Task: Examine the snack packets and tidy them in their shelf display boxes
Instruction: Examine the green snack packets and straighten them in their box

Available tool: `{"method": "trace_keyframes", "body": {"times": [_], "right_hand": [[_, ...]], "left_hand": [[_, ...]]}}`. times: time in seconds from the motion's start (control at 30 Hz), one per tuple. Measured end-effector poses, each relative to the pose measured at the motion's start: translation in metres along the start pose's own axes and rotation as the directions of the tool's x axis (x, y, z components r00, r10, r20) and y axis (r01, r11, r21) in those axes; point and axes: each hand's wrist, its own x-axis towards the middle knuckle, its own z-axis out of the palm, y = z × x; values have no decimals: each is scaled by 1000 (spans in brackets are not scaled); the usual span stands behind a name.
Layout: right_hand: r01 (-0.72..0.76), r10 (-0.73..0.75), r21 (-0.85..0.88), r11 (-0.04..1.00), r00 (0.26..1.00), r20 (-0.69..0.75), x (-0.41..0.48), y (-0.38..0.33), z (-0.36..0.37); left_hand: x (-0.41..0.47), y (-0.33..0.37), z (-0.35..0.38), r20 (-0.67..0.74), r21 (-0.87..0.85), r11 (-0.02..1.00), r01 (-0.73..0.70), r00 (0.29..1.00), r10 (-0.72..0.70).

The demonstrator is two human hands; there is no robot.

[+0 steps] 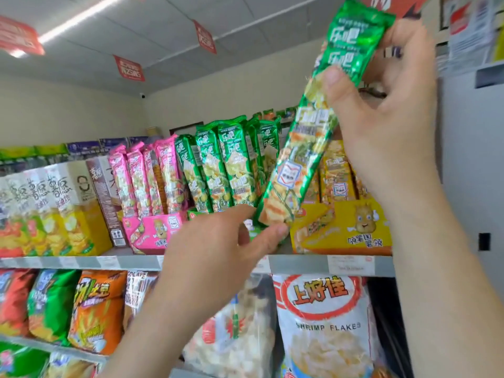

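I hold a long green snack packet (308,137) tilted in front of the top shelf. My right hand (387,110) pinches its upper part between thumb and fingers. My left hand (226,249) holds its bottom end with the fingertips. Behind it, several matching green packets (226,162) stand upright in a green display box, mostly hidden by my left hand. A pink display box (152,233) with pink packets (141,178) stands to the left. A yellow display box (343,227) with yellow packets (338,173) stands to the right.
Tall chip boxes (54,208) fill the top shelf's left end. The grey shelf edge (81,261) carries price tags. Below hang bags of chips (95,309) and a shrimp flakes bag (324,328). A grey cabinet wall (469,186) borders the right.
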Motion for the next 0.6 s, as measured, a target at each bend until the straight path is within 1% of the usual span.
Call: {"method": "trace_keyframes", "body": {"times": [0.03, 0.07, 0.17, 0.2, 0.27, 0.33, 0.37, 0.4, 0.47, 0.5, 0.53, 0.57, 0.6], "right_hand": [[58, -59, -46, 997, 998, -18, 7, 0, 3], [107, -111, -101, 989, 993, -32, 14, 1, 6], [153, -172, -227, 962, 983, -67, 31, 4, 14], [158, -182, -245, 957, 980, -80, 35, 5, 18], [184, -216, -248, 951, 970, -110, 38, 7, 24], [194, -228, -229, 954, 965, -132, 41, 13, 29], [182, -215, -222, 958, 967, -136, 42, 17, 32], [163, -196, -217, 962, 971, -139, 43, 21, 35], [123, -156, -217, 968, 978, -138, 44, 28, 42], [103, -133, -219, 970, 983, -127, 44, 32, 45], [79, -105, -215, 973, 988, -111, 45, 35, 49], [51, -71, -207, 977, 993, -91, 45, 39, 52], [20, -34, -199, 980, 997, -70, 46, 43, 55]], "left_hand": [[8, 1, -8, -55, 96, 995, -28, 998, 33], [16, 1, -16, -114, 116, 992, -57, 991, 70], [45, 3, -34, -318, -62, 982, -178, 936, 149], [56, 3, -36, -366, -59, 976, -208, 914, 172], [81, 2, -38, -395, 0, 977, -212, 898, 195], [105, 1, -39, -361, 67, 981, -181, 912, 193], [116, 0, -38, -317, 96, 980, -172, 928, 194], [126, -1, -36, -255, 127, 978, -165, 947, 193], [139, -5, -30, -83, 194, 969, -153, 982, 172], [142, -7, -27, 1, 228, 963, -143, 989, 147], [143, -8, -24, 55, 258, 956, -137, 990, 127], [143, -10, -21, 65, 282, 949, -139, 990, 125], [141, -12, -19, 40, 290, 945, -149, 989, 144]]}}
